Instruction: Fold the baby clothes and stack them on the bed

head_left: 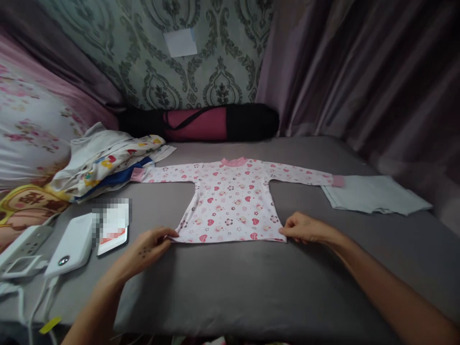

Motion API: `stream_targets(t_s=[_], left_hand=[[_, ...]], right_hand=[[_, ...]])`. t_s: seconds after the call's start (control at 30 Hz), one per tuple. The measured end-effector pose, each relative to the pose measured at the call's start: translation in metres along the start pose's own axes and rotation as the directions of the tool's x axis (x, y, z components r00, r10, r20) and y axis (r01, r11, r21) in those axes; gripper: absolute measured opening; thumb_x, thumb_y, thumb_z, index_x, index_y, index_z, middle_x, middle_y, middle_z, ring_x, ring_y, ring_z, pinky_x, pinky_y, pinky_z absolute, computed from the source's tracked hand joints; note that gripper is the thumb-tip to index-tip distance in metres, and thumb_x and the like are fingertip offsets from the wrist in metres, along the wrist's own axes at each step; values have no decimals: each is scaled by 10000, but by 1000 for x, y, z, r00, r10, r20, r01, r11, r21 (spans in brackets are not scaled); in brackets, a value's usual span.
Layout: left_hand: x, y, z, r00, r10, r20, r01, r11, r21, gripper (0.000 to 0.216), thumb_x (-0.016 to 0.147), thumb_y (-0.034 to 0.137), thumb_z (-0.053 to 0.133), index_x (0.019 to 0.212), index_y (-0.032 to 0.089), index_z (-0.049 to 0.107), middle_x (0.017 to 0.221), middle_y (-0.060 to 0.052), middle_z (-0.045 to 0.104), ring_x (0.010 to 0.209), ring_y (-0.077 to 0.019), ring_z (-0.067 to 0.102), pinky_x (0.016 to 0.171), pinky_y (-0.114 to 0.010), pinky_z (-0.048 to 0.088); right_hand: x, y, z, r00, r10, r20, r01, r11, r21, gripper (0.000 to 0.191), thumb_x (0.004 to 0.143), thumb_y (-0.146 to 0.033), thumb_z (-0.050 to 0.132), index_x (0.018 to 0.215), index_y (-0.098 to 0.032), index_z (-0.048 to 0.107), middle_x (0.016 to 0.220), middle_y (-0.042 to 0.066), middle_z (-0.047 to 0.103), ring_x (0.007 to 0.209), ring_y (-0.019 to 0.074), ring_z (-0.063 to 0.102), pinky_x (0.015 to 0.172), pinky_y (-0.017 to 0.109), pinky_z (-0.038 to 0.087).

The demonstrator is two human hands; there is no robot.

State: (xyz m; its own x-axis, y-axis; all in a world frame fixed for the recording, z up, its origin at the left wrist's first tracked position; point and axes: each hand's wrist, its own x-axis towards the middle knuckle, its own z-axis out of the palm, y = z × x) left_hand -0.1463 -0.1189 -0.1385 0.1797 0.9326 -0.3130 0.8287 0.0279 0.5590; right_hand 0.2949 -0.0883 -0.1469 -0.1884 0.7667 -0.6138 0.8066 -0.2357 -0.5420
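Note:
A long-sleeved child's shirt (233, 206), white with pink hearts and flowers, lies flat on the grey sheet with both sleeves stretched out sideways. Its pink collar points away from me and its hem lies nearest to me. My left hand (153, 244) pinches the hem's left corner between thumb and fingers. At the right corner of the hem, my right hand (304, 227) has its fingers closed on the cloth. The right cuff lies against a folded pale grey-green cloth (377, 194); the left cuff reaches the clothes pile (111, 160).
On the left are a white power bank (72, 244) with cables, a power strip (25, 247) and a phone (114, 227) with a blurred screen. A floral pillow (32, 124) stands behind them. A black and maroon bag (197, 123) lies along the patterned wall; curtains (359, 72) hang right.

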Motion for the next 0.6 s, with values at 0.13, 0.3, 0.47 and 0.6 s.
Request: stream_targets(t_s=[0.13,0.3,0.47,0.6], left_hand=[[1,11,-6,986,148,-71,-142,986,88,330,759,445,533,944,233,703,902,-67,626,770,-205,564,711,-306,447],[21,91,22,886,446,-124,-440,895,73,274,902,350,433,1023,231,648,1039,-88,600,942,-205,565,837,-313,441],[53,174,95,819,572,40,-574,818,39,237,926,249,409,929,183,636,881,-69,629,864,-180,586,755,-268,436],[63,200,132,851,524,34,-525,845,101,199,916,302,474,878,175,622,866,-66,633,822,-185,588,709,-276,430]], right_hand=[[0,-3,-2,999,-23,25,23,1000,-16,272,730,-348,583,532,-166,546,440,-29,495,381,69,417,372,179,287],[4,-19,-22,987,-43,155,73,979,-189,287,726,-343,612,509,-163,553,447,-18,527,391,81,455,401,188,310],[32,-35,-56,939,-215,-268,81,896,-437,318,883,-395,491,745,-164,661,713,58,672,652,160,608,582,236,404],[68,-34,-64,721,-479,-502,39,750,-660,274,902,-135,418,1073,-203,622,1168,101,610,1048,219,556,791,290,415]])
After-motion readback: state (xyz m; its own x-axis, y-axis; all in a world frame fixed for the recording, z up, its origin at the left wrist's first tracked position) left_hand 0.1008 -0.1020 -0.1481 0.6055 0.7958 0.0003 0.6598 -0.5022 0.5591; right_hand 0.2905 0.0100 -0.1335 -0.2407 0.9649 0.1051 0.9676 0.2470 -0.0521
